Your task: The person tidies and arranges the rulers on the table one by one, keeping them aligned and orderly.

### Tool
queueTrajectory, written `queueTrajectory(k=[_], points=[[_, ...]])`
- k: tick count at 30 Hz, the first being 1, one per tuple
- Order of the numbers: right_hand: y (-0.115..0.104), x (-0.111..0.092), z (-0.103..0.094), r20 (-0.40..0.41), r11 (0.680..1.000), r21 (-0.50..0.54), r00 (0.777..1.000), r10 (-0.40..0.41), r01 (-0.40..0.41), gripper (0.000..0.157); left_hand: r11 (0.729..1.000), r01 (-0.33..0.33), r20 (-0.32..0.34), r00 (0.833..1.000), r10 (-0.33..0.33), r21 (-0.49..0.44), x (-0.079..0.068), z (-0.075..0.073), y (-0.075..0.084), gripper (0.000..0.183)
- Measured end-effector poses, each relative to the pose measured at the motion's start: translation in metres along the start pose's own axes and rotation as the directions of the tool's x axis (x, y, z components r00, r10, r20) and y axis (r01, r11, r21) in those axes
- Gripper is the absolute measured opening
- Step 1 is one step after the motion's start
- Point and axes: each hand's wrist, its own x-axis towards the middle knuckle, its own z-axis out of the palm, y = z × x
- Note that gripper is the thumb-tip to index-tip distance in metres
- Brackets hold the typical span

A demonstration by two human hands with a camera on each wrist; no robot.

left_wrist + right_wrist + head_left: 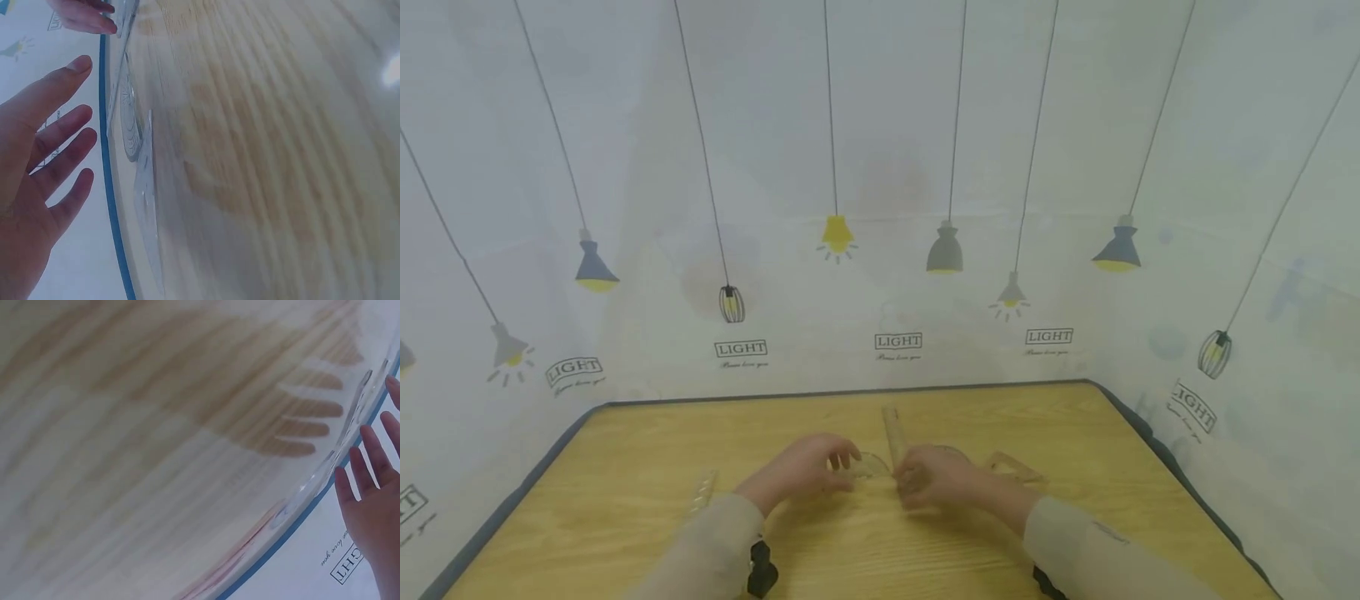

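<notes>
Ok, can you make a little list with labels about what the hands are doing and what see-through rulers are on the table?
place: wooden table with a lamp-print curtain round it
left hand: fingers straight, over a clear protractor
right hand: fingers straight, at the near end of a clear straight ruler
also there: a clear set square right of the right hand, another clear ruler on the left
grip: neither hand plainly grips anything

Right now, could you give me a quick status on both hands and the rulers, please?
Left hand open, fingers straight, at protractor. Right hand on straight ruler, grip unclear. Another ruler lies apart on the table. Nothing between.
</notes>
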Motion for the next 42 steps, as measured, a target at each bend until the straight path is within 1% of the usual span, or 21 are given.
queueTrajectory(k=[1, 3, 5, 7, 9, 11, 15, 17, 20, 22, 26, 28, 30, 34, 37, 39, 42], points=[[0.002, 0.0, -0.001, -0.002, 0.998, -0.047, 1.0, -0.029, 0.029, 0.039, 1.0, -0.001, 0.002, 1.0, 0.001, -0.007, 0.003, 0.001, 0.0, 0.038], [0.005, -0.001, -0.002, -0.001, 0.991, -0.107, 0.997, -0.083, 0.082, 0.038, 1.0, -0.006, 0.0, 1.0, 0.006, -0.011, 0.009, 0.004, 0.0, 0.038], [0.008, -0.002, -0.002, 0.008, 0.983, -0.147, 0.994, -0.11, 0.11, 0.039, 1.0, -0.003, -0.005, 1.0, 0.002, -0.023, 0.016, 0.004, 0.001, 0.037], [0.009, -0.002, -0.003, 0.019, 0.979, -0.169, 0.993, -0.114, 0.115, 0.041, 1.0, 0.003, -0.009, 1.0, -0.003, -0.029, 0.024, 0.004, 0.001, 0.036], [0.011, -0.003, -0.004, 0.029, 0.979, -0.174, 0.995, -0.1, 0.103, 0.043, 0.999, 0.001, -0.017, 1.0, -0.002, -0.033, 0.033, 0.005, -0.001, 0.035], [0.012, -0.003, -0.003, 0.039, 0.983, -0.165, 0.996, -0.08, 0.085, 0.045, 0.998, 0.006, -0.02, 1.0, -0.007, -0.057, 0.04, 0.008, -0.005, 0.036], [0.015, -0.006, 0.001, 0.057, 0.996, -0.086, 0.998, -0.021, 0.026, 0.046, 0.995, 0.013, -0.025, 1.0, -0.015, -0.099, 0.051, 0.014, -0.013, 0.039], [0.015, -0.006, 0.002, 0.064, 0.996, -0.082, 0.998, -0.024, 0.029, 0.046, 0.993, 0.023, -0.023, 0.999, -0.025, -0.115, 0.056, 0.017, -0.016, 0.04], [0.016, -0.006, 0.002, 0.074, 0.993, -0.1, 0.996, -0.051, 0.058, 0.045, 0.989, 0.053, -0.014, 0.998, -0.055, -0.14, 0.061, 0.018, -0.018, 0.041], [0.017, -0.005, 0.002, 0.085, 0.986, -0.142, 0.994, -0.075, 0.086, 0.045, 0.986, 0.06, -0.021, 0.998, -0.064, -0.156, 0.065, 0.017, -0.018, 0.042], [0.018, -0.005, -0.001, 0.099, 0.972, -0.209, 0.991, -0.093, 0.112, 0.045, 0.98, 0.072, -0.046, 0.996, -0.082, -0.184, 0.076, 0.015, -0.02, 0.042], [0.017, -0.005, -0.004, 0.105, 0.964, -0.231, 0.989, -0.107, 0.129, 0.045, 0.98, 0.078, -0.051, 0.995, -0.089, -0.184, 0.082, 0.015, -0.021, 0.044], [0.015, -0.006, -0.007, 0.106, 0.956, -0.244, 0.984, -0.14, 0.163, 0.044, 0.981, 0.086, -0.048, 0.994, -0.095, -0.173, 0.088, 0.016, -0.023, 0.048], [0.014, -0.008, -0.01, 0.115, 0.941, -0.259, 0.974, -0.193, 0.217, 0.043, 0.984, 0.086, -0.03, 0.995, -0.091, -0.157, 0.098, 0.019, -0.023, 0.058], [0.016, -0.008, -0.008, 0.125, 0.946, -0.253, 0.976, -0.175, 0.202, 0.041, 0.982, 0.108, -0.014, 0.994, -0.111, -0.152, 0.103, 0.02, -0.022, 0.06], [0.018, -0.006, -0.006, 0.129, 0.95, -0.248, 0.979, -0.16, 0.188, 0.041, 0.978, 0.129, -0.008, 0.991, -0.132, -0.165, 0.105, 0.019, -0.021, 0.061], [0.018, -0.005, -0.003, 0.127, 0.945, -0.25, 0.975, -0.183, 0.21, 0.04, 0.972, 0.158, 0.005, 0.987, -0.16, -0.175, 0.108, 0.018, -0.021, 0.066]])
